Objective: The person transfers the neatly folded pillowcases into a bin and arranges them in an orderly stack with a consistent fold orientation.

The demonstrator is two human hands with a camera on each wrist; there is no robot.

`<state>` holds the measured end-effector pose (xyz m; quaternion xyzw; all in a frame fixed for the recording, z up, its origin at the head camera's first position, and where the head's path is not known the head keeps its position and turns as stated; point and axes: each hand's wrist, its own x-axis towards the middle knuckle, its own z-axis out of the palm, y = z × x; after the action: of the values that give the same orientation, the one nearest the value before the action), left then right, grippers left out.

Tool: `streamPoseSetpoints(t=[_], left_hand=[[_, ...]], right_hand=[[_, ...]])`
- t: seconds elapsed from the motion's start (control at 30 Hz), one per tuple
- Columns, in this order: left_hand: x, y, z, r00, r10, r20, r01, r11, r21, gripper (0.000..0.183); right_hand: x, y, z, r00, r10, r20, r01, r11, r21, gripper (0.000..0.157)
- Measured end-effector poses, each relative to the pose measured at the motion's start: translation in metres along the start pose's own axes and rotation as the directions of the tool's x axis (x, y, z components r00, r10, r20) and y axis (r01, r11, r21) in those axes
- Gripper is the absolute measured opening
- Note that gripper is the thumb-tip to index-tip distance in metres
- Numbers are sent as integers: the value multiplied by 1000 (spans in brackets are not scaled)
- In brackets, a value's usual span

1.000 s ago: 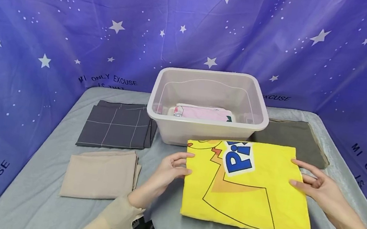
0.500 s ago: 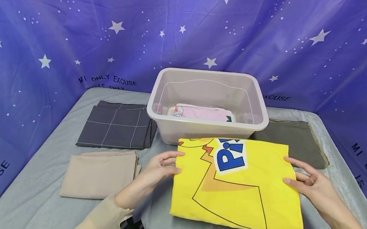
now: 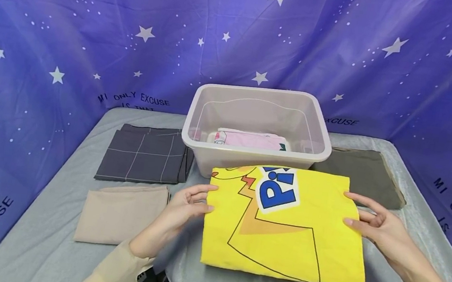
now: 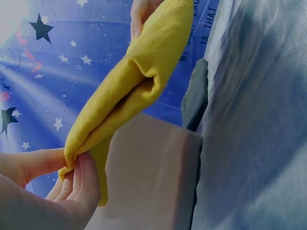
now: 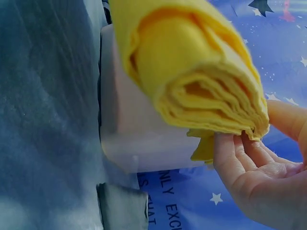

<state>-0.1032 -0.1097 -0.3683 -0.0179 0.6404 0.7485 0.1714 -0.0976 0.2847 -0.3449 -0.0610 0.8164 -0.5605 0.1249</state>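
Yellow folded cloth [image 3: 280,248] held up, left hand [image 3: 186,206] pinching one side, right hand [image 3: 382,227] pinching the other, plastic tub [image 3: 250,151] just behind w/ pink cloth [image 3: 253,140] inside.

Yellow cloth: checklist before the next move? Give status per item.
1. Left hand pinching the yellow cloth: ok.
2. Right hand pinching the opposite side: ok.
3. Cloth raised off the grey sheet: ok, wrist views show it clear.
4. Bin open at the top: ok, no lid on it.
5. Bin empty: not ok, a pink cloth lies inside.
6. Cloth clear of the bin's front wall: cannot tell.
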Motion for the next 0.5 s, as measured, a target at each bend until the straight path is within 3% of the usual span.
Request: streamPoseSetpoints(t=[0.23, 0.5], left_hand=[[-5, 6, -4, 1000, 4, -12, -4, 1000, -9, 48], [-14, 14, -6, 999, 41, -18, -41, 999, 25, 47]], right_hand=[[1, -4, 2, 999, -31, 30, 27, 989, 143, 51], [2, -12, 3, 997, -51, 50, 41, 982, 184, 50]])
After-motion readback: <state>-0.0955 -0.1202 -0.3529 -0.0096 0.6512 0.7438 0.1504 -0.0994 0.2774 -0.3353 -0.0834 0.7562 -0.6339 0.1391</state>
